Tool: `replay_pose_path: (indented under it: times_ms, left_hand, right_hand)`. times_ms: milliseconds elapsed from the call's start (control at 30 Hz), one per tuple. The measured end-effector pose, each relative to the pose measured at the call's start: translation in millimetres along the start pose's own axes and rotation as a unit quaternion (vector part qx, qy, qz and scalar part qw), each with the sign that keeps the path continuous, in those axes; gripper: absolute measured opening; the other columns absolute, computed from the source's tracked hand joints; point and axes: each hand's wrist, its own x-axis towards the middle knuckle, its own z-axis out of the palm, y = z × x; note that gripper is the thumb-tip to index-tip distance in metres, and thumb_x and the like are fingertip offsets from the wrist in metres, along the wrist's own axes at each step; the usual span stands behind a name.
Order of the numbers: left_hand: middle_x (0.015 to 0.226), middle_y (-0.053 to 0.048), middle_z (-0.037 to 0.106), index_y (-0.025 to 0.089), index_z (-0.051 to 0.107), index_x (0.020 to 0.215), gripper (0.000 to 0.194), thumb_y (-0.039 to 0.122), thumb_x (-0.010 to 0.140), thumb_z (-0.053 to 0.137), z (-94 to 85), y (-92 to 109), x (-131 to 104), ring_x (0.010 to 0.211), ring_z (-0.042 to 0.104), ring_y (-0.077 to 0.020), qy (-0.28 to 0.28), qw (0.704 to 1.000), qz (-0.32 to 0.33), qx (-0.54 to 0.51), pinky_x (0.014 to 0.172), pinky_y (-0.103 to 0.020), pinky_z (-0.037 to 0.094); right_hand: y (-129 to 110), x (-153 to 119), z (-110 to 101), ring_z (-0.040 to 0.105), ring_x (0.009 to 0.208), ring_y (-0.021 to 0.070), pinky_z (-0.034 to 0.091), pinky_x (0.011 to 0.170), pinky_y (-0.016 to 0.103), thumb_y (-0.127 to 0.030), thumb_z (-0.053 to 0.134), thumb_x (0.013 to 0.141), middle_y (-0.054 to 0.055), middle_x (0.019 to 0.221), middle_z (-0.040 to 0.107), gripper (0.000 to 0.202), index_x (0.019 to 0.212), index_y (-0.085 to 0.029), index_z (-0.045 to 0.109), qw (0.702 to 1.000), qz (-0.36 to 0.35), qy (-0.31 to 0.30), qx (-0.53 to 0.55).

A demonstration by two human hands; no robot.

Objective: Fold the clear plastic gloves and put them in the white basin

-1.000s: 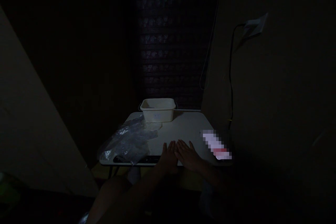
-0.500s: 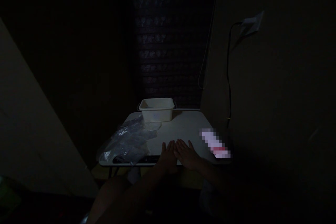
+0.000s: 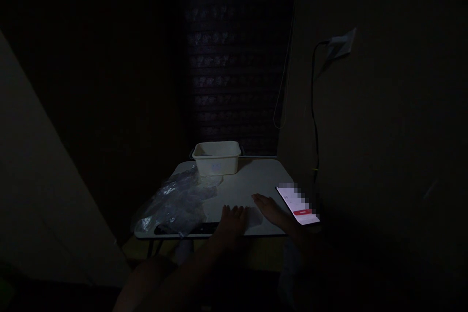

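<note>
In the dim light my left hand lies palm down by the table's near edge, its fingers stretched out. My right hand is a little farther to the right, flat with fingers extended, between the left hand and a lit phone. A faint grey patch shows on the tabletop between the hands; whether it is a thin clear sheet or a shadow I cannot tell. Crumpled clear plastic bags spread over the table's left side, left of my left hand.
A white plastic tub stands at the back of the small white table. A dark slot runs along the near edge. On the right wall, a black cord hangs from an outlet. A dark blind covers the back.
My hands were side by side with fingertips nearly touching; now they are apart, the right one farther right. The grey patch between them has come into view. The camera has shifted slightly.
</note>
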Motion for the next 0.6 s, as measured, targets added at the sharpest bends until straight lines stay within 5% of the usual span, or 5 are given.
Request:
replay_pose_path:
  times_ms: [167, 333, 467, 600]
  left_hand:
    - [0.114, -0.009, 0.038, 0.015, 0.039, 0.106, 0.034, 0.02, 0.074, 0.029, 2.7, 9, -7, 0.105, 0.028, -0.0233, 0.037, 0.999, 0.024, 0.006, 0.086, -0.043, 0.015]
    - [0.101, -0.007, 0.049, 0.016, 0.049, 0.093, 0.027, 0.022, 0.072, 0.033, -6.5, 7, -8, 0.096, 0.04, -0.0185, 0.113, 0.986, 0.053, -0.115, 0.083, -0.035, 0.025]
    - [0.069, -0.005, 0.057, 0.011, 0.055, 0.069, 0.028, 0.023, 0.072, 0.03, -11.7, -11, 4, 0.065, 0.051, -0.0138, 0.14, 0.936, -0.052, -0.32, 0.06, -0.024, 0.038]
    - [0.054, 0.0, 0.053, 0.01, 0.052, 0.058, 0.018, 0.02, 0.065, 0.039, -6.8, -29, 20, 0.053, 0.048, -0.0107, 0.168, 0.847, -0.149, -0.481, 0.048, -0.019, 0.036]
  right_hand:
    - [-2, 3, 1, 0.04, 0.098, 0.0165, 0.027, 0.084, 0.033, -0.029, 0.02, 0.077, 0.006, 0.108, 0.046, 0.037, 0.102, -0.017, 0.045, 0.998, 0.018, 0.011, 0.062]
    - [-3, 6, 0, 0.04, 0.098, 0.0172, 0.028, 0.082, 0.032, -0.04, 0.024, 0.075, 0.006, 0.105, 0.048, 0.04, 0.095, -0.018, 0.05, 0.975, 0.074, 0.016, 0.21]
    - [-4, 9, -11, 0.05, 0.084, 0.0173, 0.037, 0.071, 0.031, -0.05, 0.024, 0.07, 0.009, 0.091, 0.055, 0.05, 0.089, -0.014, 0.053, 0.89, 0.154, -0.009, 0.43]
    - [-7, 9, -17, 0.053, 0.068, 0.0138, 0.039, 0.064, 0.029, -0.05, 0.035, 0.065, 0.008, 0.079, 0.058, 0.047, 0.086, -0.012, 0.052, 0.797, 0.138, -0.048, 0.587]
